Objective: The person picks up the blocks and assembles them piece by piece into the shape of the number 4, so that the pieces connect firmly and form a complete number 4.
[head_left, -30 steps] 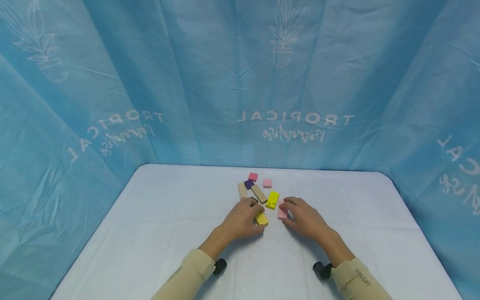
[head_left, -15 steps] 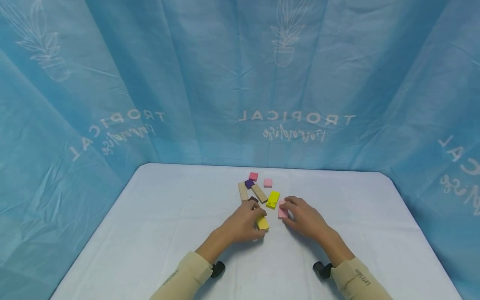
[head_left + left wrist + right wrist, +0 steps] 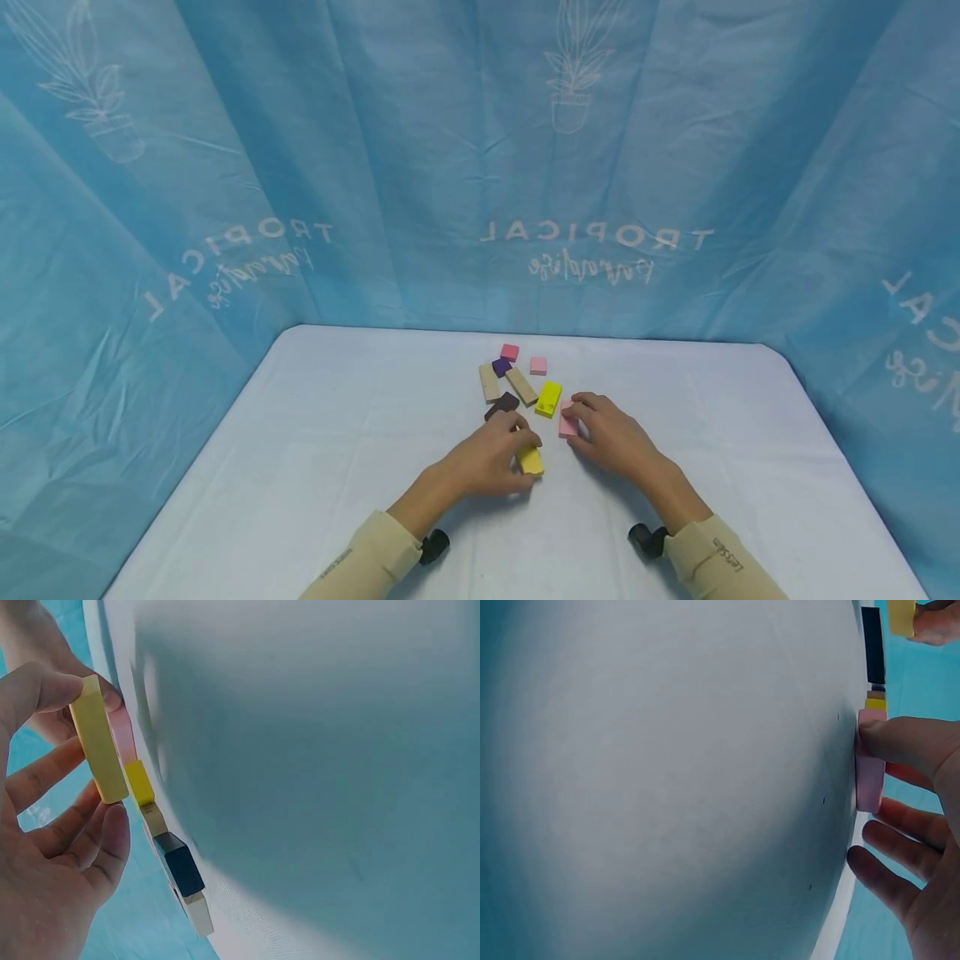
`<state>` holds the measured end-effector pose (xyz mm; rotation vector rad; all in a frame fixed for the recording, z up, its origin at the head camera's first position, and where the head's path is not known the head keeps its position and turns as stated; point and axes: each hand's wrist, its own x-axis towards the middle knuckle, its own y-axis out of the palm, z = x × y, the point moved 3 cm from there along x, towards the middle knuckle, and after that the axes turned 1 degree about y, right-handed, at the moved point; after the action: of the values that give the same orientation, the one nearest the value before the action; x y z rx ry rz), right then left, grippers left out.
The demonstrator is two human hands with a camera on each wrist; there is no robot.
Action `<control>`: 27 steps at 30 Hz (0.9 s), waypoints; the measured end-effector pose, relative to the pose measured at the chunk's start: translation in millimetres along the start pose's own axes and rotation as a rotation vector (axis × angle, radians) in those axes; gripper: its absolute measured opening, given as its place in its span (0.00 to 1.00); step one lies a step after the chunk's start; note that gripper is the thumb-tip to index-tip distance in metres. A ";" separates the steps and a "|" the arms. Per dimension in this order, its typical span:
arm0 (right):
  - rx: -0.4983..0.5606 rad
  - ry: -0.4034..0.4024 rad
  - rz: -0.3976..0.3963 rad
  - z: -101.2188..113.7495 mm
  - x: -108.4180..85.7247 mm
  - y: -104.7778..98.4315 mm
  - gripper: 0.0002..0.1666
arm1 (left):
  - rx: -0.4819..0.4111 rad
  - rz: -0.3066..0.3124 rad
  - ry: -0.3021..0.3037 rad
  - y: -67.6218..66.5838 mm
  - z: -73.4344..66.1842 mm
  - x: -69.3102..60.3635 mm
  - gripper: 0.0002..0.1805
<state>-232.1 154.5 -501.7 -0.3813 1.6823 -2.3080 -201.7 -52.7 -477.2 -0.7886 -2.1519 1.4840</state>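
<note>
Between thumb and fingertips, my left hand (image 3: 491, 457) grips a pale yellow block (image 3: 101, 742), which the left wrist view shows raised off the table. My right hand (image 3: 615, 437) pinches a pink block (image 3: 870, 784) that lies on the tabletop, thumb on its near side and a finger behind it. Just beyond the left hand lies a dark block (image 3: 502, 406), apart from the fingers. A bright yellow block (image 3: 548, 399) sits a little beyond the pink one. The fingers cover part of both held blocks in the head view.
Two plain wooden blocks, a left one (image 3: 489, 384) and a right one (image 3: 522, 387), lie farther back. Behind them are a purple block (image 3: 502, 367), a red block (image 3: 510, 352) and a small pink block (image 3: 538, 366). A blue curtain (image 3: 480, 167) hangs past the white table (image 3: 337, 433).
My left hand has drawn the pale yellow block back toward me and slightly right, uncovering the dark block. The right hand stays almost still on the pink block.
</note>
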 end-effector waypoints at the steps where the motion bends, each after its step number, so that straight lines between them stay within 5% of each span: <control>1: -0.001 -0.001 -0.002 -0.1 0.1 -0.2 0.28 | 0.000 -0.001 0.008 0.1 -0.7 -0.6 0.26; 16: -0.002 -0.007 -0.002 0.0 -0.1 -1.3 0.28 | -0.023 0.061 0.068 3.7 -11.8 -11.5 0.26; 27: -0.005 -0.020 -0.011 -0.6 -0.2 -0.8 0.28 | 0.025 0.052 0.202 10.8 -23.4 -20.9 0.24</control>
<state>-232.1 155.3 -501.1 -0.4146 1.6808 -2.3008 -169.1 -46.8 -479.5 -0.9488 -1.9743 1.3892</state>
